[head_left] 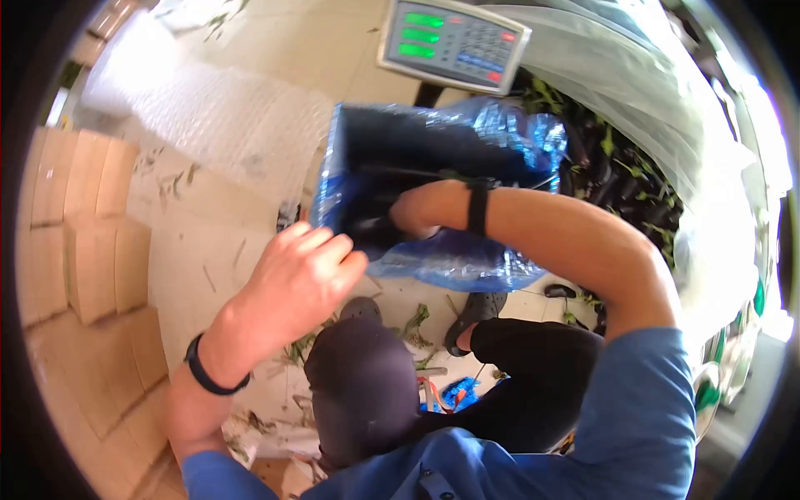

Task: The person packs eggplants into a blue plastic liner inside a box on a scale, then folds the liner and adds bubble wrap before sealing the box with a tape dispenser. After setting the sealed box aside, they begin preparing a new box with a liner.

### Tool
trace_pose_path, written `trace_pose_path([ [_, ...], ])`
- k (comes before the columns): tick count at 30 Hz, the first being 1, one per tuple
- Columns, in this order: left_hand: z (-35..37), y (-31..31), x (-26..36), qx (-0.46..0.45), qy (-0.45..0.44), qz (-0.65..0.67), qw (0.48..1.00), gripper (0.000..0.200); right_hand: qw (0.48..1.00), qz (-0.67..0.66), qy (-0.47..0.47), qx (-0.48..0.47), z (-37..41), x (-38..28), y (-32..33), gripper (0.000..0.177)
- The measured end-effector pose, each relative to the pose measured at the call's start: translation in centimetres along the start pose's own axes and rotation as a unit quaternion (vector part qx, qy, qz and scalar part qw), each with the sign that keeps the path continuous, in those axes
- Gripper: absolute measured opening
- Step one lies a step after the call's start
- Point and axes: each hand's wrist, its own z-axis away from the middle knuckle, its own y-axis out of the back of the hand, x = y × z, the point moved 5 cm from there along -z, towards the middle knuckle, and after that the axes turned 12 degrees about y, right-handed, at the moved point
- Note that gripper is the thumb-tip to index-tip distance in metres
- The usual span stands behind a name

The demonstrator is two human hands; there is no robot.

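A box lined with shiny blue plastic (517,271) stands in front of me, with dark eggplants (425,146) inside. My left hand (302,262) is closed at the near left corner of the box, its fingers bent round the edge of the blue lining. Reaching in from the right, my right hand (421,208) is down inside the box among the dark eggplants. Its fingers are blurred and partly hidden, so what they touch cannot be made out.
Beyond the box is a scale display (454,42) with green digits. Loose eggplants (621,179) with green stems lie at the right, beside clear plastic sheeting (600,58). Cardboard boxes (92,250) are stacked at the left. Bubble wrap (225,125) and leaf scraps lie on the floor.
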Motion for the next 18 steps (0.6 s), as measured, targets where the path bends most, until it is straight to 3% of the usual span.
trace_pose_path([
  [3,0.0,0.6,-0.1,-0.005,0.006,0.016,1.000,0.006,0.990,-0.138,-0.031,0.013,5.9,-1.3,2.4,0.033],
  [4,-0.3,0.8,-0.3,0.005,0.016,0.027,1.000,0.006,0.987,-0.155,0.003,0.049,9.6,-1.3,3.9,0.038],
  [5,-0.5,1.0,-0.5,0.001,0.016,0.042,0.999,0.008,0.957,-0.278,0.028,0.074,13.5,-0.6,5.0,0.038],
  [7,-0.6,1.6,-0.4,-0.014,0.037,0.067,0.997,0.010,0.892,-0.365,0.001,0.268,24.7,1.2,6.9,0.032],
  [8,-0.6,1.9,-0.3,-0.023,0.056,0.074,0.995,0.010,0.872,-0.339,-0.044,0.352,29.8,3.1,6.6,0.031],
  [10,0.7,1.8,-1.2,-0.119,0.151,0.155,0.969,0.013,0.812,-0.329,-0.165,0.452,36.3,9.2,2.3,0.034],
  [12,1.6,1.9,-1.6,-0.213,0.204,0.175,0.939,0.021,0.787,-0.339,-0.227,0.462,37.0,17.0,-3.9,0.042],
  [14,2.5,1.5,-2.3,-0.332,0.322,0.247,0.852,0.029,0.781,-0.416,-0.293,0.362,33.2,22.4,-9.3,0.053],
  [16,3.6,0.0,-3.1,-0.307,0.316,0.235,0.866,0.029,0.790,-0.420,-0.266,0.359,25.4,29.0,-14.9,0.061],
  [18,3.3,-1.8,-4.0,-0.277,0.312,0.221,0.881,0.030,0.754,-0.474,-0.255,0.376,18.5,32.0,-17.1,0.070],
])
